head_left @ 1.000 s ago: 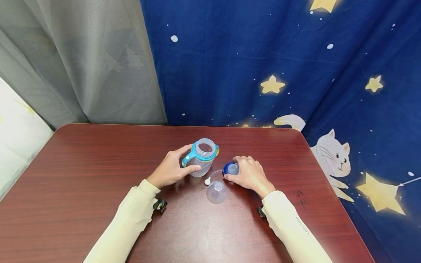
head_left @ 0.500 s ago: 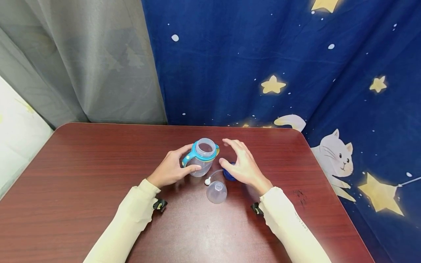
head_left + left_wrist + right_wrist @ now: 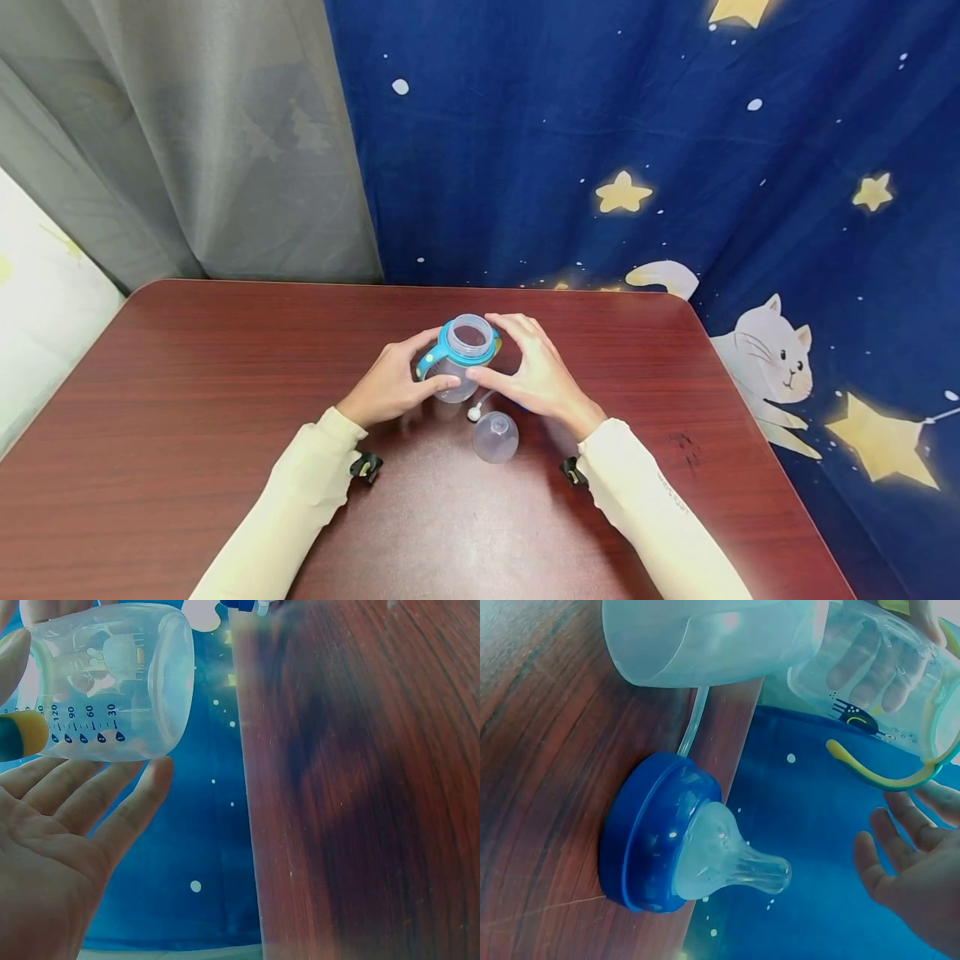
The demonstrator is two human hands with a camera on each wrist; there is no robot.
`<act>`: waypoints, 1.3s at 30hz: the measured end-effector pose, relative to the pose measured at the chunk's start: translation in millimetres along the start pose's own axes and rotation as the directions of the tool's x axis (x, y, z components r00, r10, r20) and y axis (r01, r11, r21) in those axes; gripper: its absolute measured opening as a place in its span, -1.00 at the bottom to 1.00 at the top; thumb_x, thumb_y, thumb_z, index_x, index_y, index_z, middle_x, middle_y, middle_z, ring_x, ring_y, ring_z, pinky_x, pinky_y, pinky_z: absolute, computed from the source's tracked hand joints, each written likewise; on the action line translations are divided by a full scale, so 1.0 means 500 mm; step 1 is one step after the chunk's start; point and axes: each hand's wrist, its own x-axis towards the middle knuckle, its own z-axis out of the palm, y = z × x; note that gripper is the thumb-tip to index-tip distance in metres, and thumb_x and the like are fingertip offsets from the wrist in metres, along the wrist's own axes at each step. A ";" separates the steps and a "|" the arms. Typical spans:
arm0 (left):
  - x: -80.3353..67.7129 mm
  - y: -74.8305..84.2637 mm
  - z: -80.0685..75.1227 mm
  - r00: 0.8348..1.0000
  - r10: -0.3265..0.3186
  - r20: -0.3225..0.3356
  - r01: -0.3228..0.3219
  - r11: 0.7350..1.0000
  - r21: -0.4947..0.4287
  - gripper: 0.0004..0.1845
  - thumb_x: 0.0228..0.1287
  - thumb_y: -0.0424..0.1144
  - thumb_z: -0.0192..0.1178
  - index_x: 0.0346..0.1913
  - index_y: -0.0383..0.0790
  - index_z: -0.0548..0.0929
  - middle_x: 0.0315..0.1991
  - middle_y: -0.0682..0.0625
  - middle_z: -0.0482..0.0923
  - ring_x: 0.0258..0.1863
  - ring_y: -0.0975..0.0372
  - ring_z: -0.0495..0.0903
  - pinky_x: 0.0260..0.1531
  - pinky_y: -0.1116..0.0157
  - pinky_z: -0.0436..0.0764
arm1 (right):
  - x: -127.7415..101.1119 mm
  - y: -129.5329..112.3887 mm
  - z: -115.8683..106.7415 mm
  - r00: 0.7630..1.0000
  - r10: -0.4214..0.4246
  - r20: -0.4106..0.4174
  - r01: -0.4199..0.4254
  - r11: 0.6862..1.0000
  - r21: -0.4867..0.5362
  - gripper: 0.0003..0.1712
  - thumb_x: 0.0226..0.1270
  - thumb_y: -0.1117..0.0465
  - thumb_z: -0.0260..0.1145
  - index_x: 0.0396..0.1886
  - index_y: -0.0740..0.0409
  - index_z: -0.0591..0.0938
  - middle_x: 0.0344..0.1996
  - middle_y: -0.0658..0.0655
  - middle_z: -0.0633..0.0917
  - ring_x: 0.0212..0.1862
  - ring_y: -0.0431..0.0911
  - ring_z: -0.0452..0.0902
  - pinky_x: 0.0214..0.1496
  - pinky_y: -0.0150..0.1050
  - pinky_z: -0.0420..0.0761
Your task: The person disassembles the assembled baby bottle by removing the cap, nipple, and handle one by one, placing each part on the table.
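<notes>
My left hand (image 3: pixel 396 385) grips a clear baby bottle (image 3: pixel 112 682) with a turquoise handled ring (image 3: pixel 471 360), fingers on one side and thumb on the other. The bottle's mouth is uncapped and faces up; printed measuring marks show in the left wrist view. On the bottle's other side is my right hand (image 3: pixel 536 373), its fingers spread close to the ring's yellow-tipped handle (image 3: pixel 885 780). Whether it touches the bottle is unclear. Beneath my right hand, a bottle nipple in a blue collar (image 3: pixel 652 832) stands on the table, mostly hidden in the head view.
A clear domed cap (image 3: pixel 495 437) lies on the table nearer to me. A thin straw (image 3: pixel 696 720) runs from the collar to a white weighted end (image 3: pixel 474 413). The brown table (image 3: pixel 262 350) ends at a blue starry curtain (image 3: pixel 510 150) and a grey one (image 3: pixel 247 150).
My right hand has let go of the blue-collared nipple and moved left to the bottle's side, fingers spread. My left hand and the bottle stay in place.
</notes>
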 end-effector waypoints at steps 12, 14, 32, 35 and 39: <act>0.000 -0.002 0.002 1.000 -0.009 0.015 0.009 1.000 0.000 -0.29 0.17 -0.07 0.46 0.37 -0.09 0.46 0.11 0.09 0.63 -0.04 0.30 0.63 -0.03 0.18 0.60 | 0.007 0.000 0.009 1.000 -0.014 -0.006 0.014 1.000 0.005 -0.24 0.07 -0.25 0.50 0.25 -0.07 0.57 0.08 -0.14 0.57 0.23 -0.21 0.34 0.27 -0.01 0.39; 0.000 -0.002 0.002 1.000 -0.010 0.016 0.010 1.000 0.000 -0.29 0.17 -0.06 0.47 0.37 -0.09 0.46 0.11 0.09 0.63 -0.05 0.30 0.63 -0.03 0.18 0.60 | 0.007 -0.001 0.010 1.000 -0.020 -0.006 0.020 1.000 0.008 -0.26 0.08 -0.25 0.50 0.23 -0.07 0.58 0.07 -0.15 0.58 0.22 -0.22 0.35 0.26 -0.02 0.40; -0.002 0.000 0.000 1.000 -0.012 0.009 0.012 1.000 0.010 -0.28 0.17 -0.05 0.46 0.38 -0.09 0.46 0.08 0.09 0.64 -0.07 0.30 0.64 -0.06 0.19 0.62 | 0.011 -0.016 0.004 0.998 -0.042 -0.049 0.042 0.999 0.001 -0.24 0.10 -0.22 0.50 0.26 -0.05 0.54 0.07 -0.10 0.58 0.20 -0.21 0.39 0.26 0.01 0.39; -0.002 -0.001 -0.001 1.000 -0.014 0.004 0.014 1.000 0.017 -0.27 0.16 -0.05 0.47 0.37 -0.11 0.46 0.06 0.08 0.65 -0.09 0.30 0.64 -0.08 0.19 0.62 | 0.012 -0.017 0.001 0.997 -0.056 -0.062 0.056 0.998 0.011 -0.26 0.10 -0.20 0.50 0.25 -0.06 0.54 0.04 -0.12 0.59 0.18 -0.22 0.40 0.24 -0.02 0.41; -0.001 -0.004 -0.002 1.000 0.003 -0.006 -0.003 1.000 0.024 -0.27 0.15 -0.07 0.48 0.37 -0.13 0.47 0.03 0.08 0.67 -0.12 0.30 0.65 -0.10 0.20 0.62 | 0.014 -0.021 -0.003 0.993 -0.078 -0.086 0.080 0.997 0.022 -0.27 0.10 -0.16 0.52 0.24 -0.02 0.55 0.01 -0.11 0.61 0.15 -0.21 0.41 0.22 -0.04 0.42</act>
